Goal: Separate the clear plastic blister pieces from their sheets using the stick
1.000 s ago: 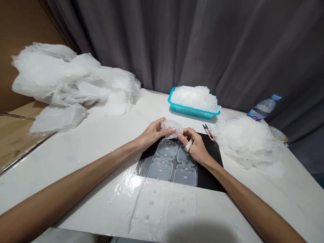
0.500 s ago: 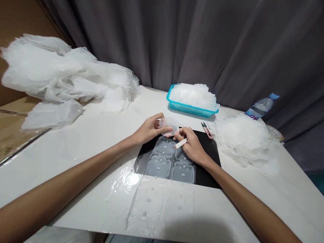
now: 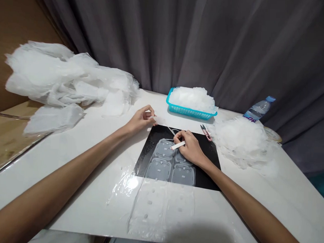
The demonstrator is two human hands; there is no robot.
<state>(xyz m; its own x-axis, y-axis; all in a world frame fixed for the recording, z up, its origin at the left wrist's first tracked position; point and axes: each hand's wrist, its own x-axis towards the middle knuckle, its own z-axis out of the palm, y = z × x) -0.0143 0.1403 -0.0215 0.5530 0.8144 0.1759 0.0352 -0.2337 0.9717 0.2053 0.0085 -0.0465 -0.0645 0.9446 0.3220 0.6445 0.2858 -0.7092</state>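
Note:
My left hand [image 3: 142,120] pinches a small translucent white piece [image 3: 160,120] over the far edge of a black mat [image 3: 208,169]. Closed over the mat, my right hand [image 3: 190,146] holds a short white stick [image 3: 178,145] with a reddish tip, which points left. A thin translucent strip [image 3: 172,130] runs between the white piece and my right fingertips. Beneath my hands lies a clear moulded sheet [image 3: 160,169] with rounded rectangular panels and small raised dots, partly on the mat and partly on the white table. My right hand hides some panels.
A turquoise basket [image 3: 190,111] heaped with white translucent pieces stands behind the mat. Pink-handled thread snips [image 3: 206,133] lie right of it, beside a loose white pile [image 3: 242,140] and a water bottle [image 3: 259,110]. Crumpled translucent sheets [image 3: 62,75] fill the left back.
My left hand has moved left, drawing the translucent piece away from my right hand, and a thin strip now stretches between them. My right hand stays nearly in place with the stick.

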